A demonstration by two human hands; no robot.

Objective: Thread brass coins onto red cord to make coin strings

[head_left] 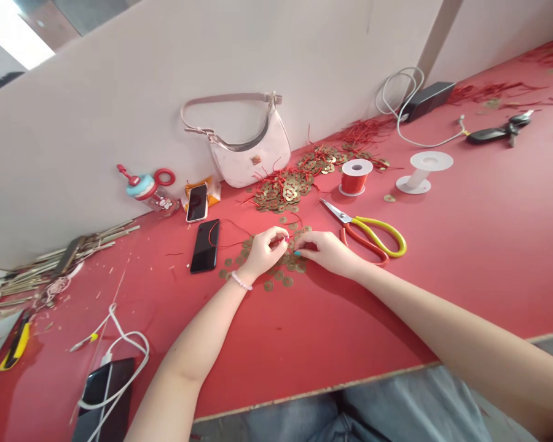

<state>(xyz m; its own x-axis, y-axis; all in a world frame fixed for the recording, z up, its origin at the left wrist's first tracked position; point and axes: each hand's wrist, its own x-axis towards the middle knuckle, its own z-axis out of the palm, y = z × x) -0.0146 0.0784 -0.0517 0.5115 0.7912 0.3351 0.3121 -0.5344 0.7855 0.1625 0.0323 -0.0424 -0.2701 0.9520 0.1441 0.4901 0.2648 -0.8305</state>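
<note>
Red table [341, 344]: our left hand [268, 250] and right hand [325, 250] pinch red cord [230, 245] above loose coins [280, 277].

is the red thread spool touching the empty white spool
Apart. The head view shows red tabletop between the red thread spool and the empty white spool.

Red table [350, 325], pinkish-white bag [253, 161], yellow-and-red scissors handles [381, 236], seemingly brassy coins [286, 191]

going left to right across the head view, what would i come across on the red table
yellow-and-black tool → drink cup → black phone → left hand → right hand → empty spool → black-handled tool
</note>
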